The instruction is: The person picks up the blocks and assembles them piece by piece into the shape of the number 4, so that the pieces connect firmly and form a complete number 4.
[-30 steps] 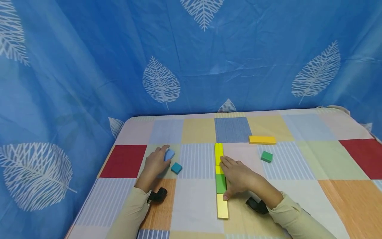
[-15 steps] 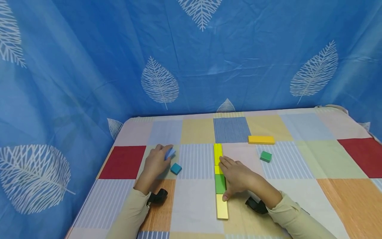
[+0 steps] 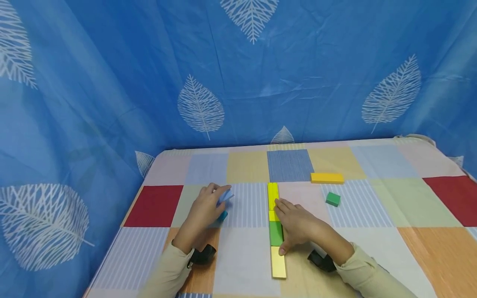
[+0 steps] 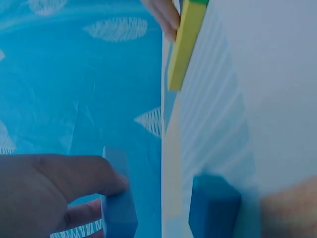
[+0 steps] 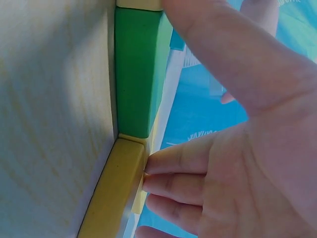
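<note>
My left hand pinches a light blue block between thumb and fingers, and the block is tilted in the head view. Just below it lies a small teal block, partly covered by the hand. At the table's middle, a straight row runs front to back: a pale gold block, a green block, a short yellow block and bright yellow blocks. My right hand lies along the row's right side. Its straight fingertips are right at the yellow piece, its thumb at the gold one.
An orange-yellow block lies at the back right, with a small green block in front of it. A patchwork cloth covers the table. Blue leaf-print curtains hang behind and to the left.
My left hand has lifted the light blue block and moved it right, partly over the teal block. The right hand and the row have stayed in place.
</note>
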`<state>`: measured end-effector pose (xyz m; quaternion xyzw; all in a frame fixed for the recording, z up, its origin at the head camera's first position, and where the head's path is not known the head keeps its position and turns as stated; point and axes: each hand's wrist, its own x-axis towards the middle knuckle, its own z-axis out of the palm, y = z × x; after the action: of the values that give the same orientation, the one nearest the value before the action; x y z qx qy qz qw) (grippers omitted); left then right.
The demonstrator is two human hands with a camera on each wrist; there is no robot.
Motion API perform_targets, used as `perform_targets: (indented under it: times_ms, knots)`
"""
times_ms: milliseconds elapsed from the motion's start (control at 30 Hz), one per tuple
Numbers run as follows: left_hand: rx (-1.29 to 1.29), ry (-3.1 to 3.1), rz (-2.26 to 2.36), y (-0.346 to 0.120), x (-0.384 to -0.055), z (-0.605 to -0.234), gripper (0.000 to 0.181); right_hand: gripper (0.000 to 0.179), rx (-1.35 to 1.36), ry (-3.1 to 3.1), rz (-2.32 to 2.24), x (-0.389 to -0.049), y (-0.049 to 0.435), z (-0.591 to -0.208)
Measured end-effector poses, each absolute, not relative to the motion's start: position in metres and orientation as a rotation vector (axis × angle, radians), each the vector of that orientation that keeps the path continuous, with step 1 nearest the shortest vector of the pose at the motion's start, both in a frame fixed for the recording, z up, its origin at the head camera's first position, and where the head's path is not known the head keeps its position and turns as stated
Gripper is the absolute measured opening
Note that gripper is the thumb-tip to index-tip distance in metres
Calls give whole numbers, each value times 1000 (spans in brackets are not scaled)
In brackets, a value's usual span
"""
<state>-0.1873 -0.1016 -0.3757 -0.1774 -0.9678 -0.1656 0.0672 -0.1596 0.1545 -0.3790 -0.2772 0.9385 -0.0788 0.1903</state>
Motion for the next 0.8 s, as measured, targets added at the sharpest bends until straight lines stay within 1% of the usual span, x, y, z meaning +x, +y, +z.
perform_targets:
  times_ms: [233, 467, 800]
  knots:
    - [-712, -2900, -449, -83, -178, -380, 44, 115, -795, 2645, -231, -159, 155, -379]
    - [-901, -2940, -353, -61, -173, -393, 43, 115, -782, 2645, -202, -160, 154, -377]
    - [-975, -2993, -312, -47, -172, -404, 42, 115, -784, 2637, -190, -161, 154, -379]
